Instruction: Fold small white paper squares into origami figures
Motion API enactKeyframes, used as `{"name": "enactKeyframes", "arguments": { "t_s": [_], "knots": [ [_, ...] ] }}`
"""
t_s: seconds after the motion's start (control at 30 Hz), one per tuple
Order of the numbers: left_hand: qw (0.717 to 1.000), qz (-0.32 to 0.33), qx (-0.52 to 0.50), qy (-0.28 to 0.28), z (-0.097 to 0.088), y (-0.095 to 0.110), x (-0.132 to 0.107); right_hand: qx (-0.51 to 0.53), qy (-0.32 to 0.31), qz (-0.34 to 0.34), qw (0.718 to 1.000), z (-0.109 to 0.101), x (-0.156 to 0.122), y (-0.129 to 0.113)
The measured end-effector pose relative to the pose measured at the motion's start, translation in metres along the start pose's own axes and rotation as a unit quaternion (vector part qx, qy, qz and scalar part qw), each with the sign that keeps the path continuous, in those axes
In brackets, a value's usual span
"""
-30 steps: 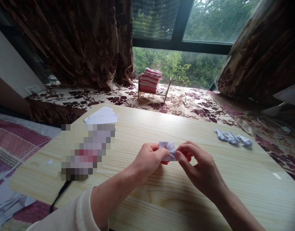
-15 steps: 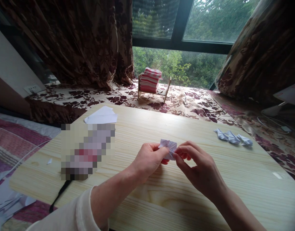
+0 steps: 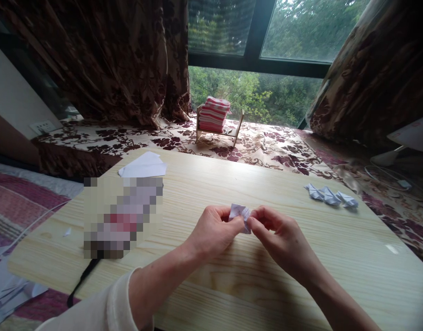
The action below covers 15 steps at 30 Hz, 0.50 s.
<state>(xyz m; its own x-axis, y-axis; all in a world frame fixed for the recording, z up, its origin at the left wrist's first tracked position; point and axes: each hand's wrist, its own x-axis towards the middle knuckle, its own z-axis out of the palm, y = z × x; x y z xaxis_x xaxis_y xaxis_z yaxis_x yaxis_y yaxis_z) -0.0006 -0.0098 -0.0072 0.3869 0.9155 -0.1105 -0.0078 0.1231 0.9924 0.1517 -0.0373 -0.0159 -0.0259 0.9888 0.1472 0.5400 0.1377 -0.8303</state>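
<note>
A small creased piece of white paper [image 3: 236, 210] is held up over the middle of the wooden table [image 3: 204, 285]. My left hand [image 3: 214, 230] pinches its left and lower part, thumb on top. The fingertips of my right hand [image 3: 275, 227] are closed on the paper's right edge, thumb against the forefinger. Part of the paper is hidden behind my fingers. Over to the right, folded white paper pieces [image 3: 331, 196] lie in a row on the table.
White paper sheets [image 3: 144, 164] lie at the table's back left. Nearer is a pixelated object [image 3: 125, 220] with a black strap [image 3: 83, 278]. A paper scrap [image 3: 67, 232] is by the left edge. Beyond, a small rack [image 3: 216, 132] holds folded striped cloths [image 3: 214, 112] on the window ledge.
My right fingers have closed in on the paper's right side, and that side now looks bunched and narrower. My left hand keeps its hold. The view has shifted slightly.
</note>
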Motion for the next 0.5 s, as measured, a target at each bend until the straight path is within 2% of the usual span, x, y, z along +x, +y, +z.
{"name": "enactKeyframes", "arguments": {
  "t_s": [0.2,0.27,0.37,0.5],
  "knots": [
    [0.998,-0.021,-0.039,0.033,0.0023,-0.0009,0.0026,0.013,0.056,-0.037,0.998,-0.0045,0.0023,0.0005],
    [0.997,-0.028,-0.052,0.044,0.0031,-0.0005,0.0031,0.012,0.058,-0.041,0.997,-0.0056,0.0021,0.0002],
    [0.997,-0.015,-0.071,0.04,0.0036,0.0006,0.0026,0.015,0.046,-0.054,0.997,-0.0045,0.0013,-0.0001],
    [0.997,0.004,-0.065,0.03,0.0038,-0.0001,0.0013,0.008,0.069,-0.072,0.995,-0.0014,0.0016,0.0001]
  ]
}}
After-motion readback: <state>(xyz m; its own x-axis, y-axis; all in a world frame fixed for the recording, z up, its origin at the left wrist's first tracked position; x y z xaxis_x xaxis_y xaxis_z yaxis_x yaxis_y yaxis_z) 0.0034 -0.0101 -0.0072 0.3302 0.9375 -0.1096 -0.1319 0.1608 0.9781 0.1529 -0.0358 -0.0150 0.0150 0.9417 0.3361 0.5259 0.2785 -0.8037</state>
